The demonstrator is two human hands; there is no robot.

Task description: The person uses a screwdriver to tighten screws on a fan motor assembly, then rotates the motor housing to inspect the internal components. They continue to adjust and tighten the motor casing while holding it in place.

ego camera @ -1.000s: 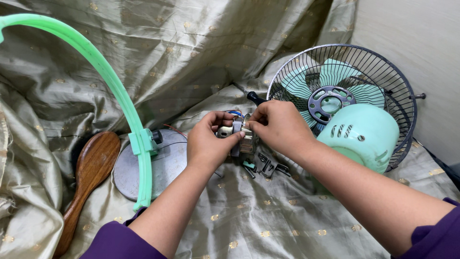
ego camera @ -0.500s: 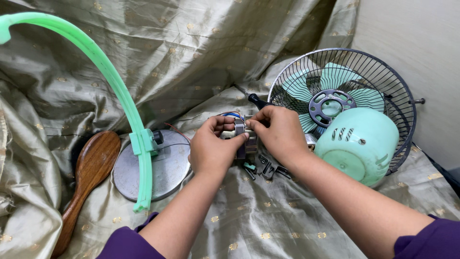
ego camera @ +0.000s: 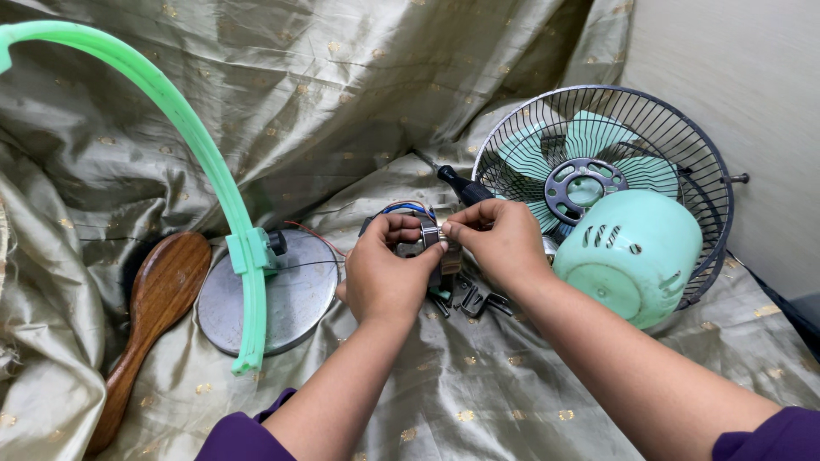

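Note:
My left hand and my right hand meet over the cloth and together grip a small metal motor part with blue and red wires at its top. The fingertips of both hands pinch it from either side, so most of it is hidden. Below the hands lie small dark metal pieces. A screwdriver with a black handle lies just behind my right hand. To the right stands a fan's dark wire guard with mint green blades, and a mint green motor cover rests in front of it.
A green plastic curved arm rises from a round grey metal base at the left. A brown wooden brush-shaped piece lies further left. Olive cloth with gold dots covers the whole surface. A beige wall is at the right.
Both hands have stayed on the motor part, turning it a little. The view has shifted slightly, so the fan and hands sit a bit lower and further right.

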